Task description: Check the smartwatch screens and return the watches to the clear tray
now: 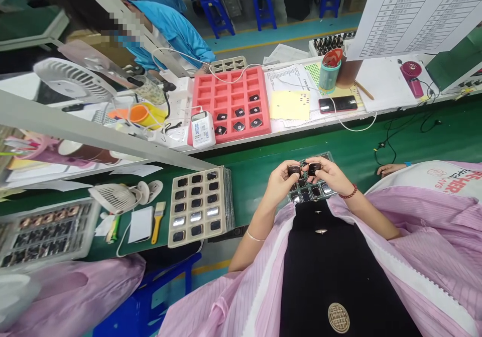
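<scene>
1. Green tabletop (252, 169): one, set before the wearer, whose head camera I watch from afar.
2. Left hand (280, 180): grip closed on a dark square piece (294, 170), rounded at the corners; thin bangle (255, 237) at the wrist.
3. Right hand (332, 175): grip likewise closed, on a second dark piece (314, 167), near the first with a slight gap between; red beaded bracelet (349, 192).
4. Clear tray (328, 154): on the tabletop beneath both hands, holding glossy pieces (315, 191) (partly covered, so I make no full count).
5. Beige tray (188, 193): left of the hands, topmost of a stack; fifteen pieces (196, 203), three to a row.
6. Brush (155, 230): yellow handle, lying left of the beige tray, bristles away from the wearer.
7. White shelf (246, 140): beyond the tabletop, carrying a pinkish-red foam tray (268, 118) with seven dark pieces (238, 126); phone (338, 104) to its right.
8. Co-workers: one person in blue (175, 30) past the shelf; another's hand (391, 169) at right.
</scene>
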